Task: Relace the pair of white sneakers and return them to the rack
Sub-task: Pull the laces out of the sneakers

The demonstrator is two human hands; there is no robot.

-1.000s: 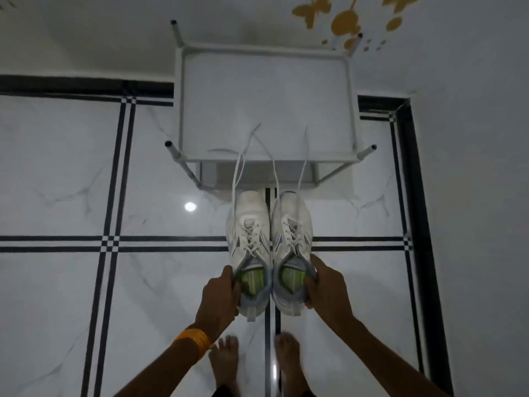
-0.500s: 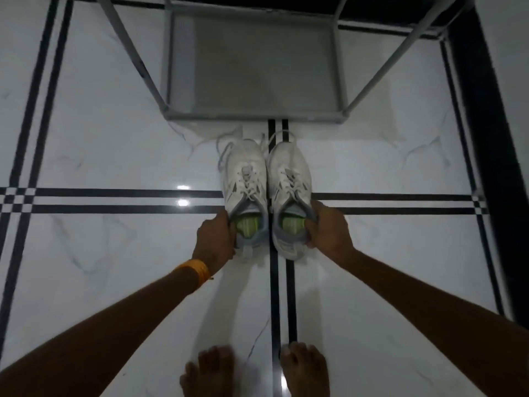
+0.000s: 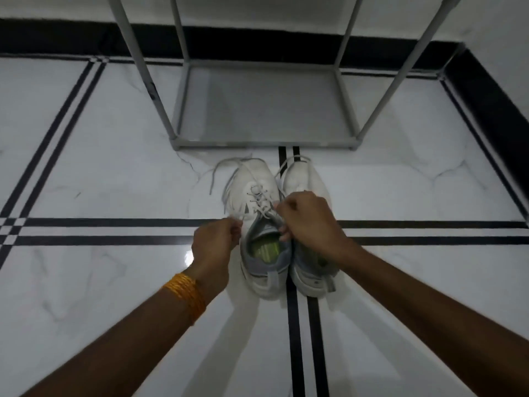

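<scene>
Two white sneakers stand side by side on the tiled floor, toes pointing at the rack. The left sneaker [image 3: 257,202] has a grey collar and green insole, and its loose laces trail off to the left. The right sneaker [image 3: 307,181] is partly covered by my right hand [image 3: 307,219], which pinches the lace at the left sneaker's top eyelets. My left hand [image 3: 214,245], with an orange bangle on its wrist, pinches the lace on that shoe's left side. The grey metal rack [image 3: 263,110] stands just beyond the toes, and its bottom shelf is bare.
White marble floor tiles with black double stripes [image 3: 114,230] run under the shoes. A black skirting band [image 3: 486,98] lines the walls behind and to the right of the rack. The rack's legs [image 3: 140,67] rise at both sides.
Both hands left the heels of the sneakers and moved up to the left sneaker's laces. The sneakers rest on the floor, and the view has come closer to the rack's bottom shelf.
</scene>
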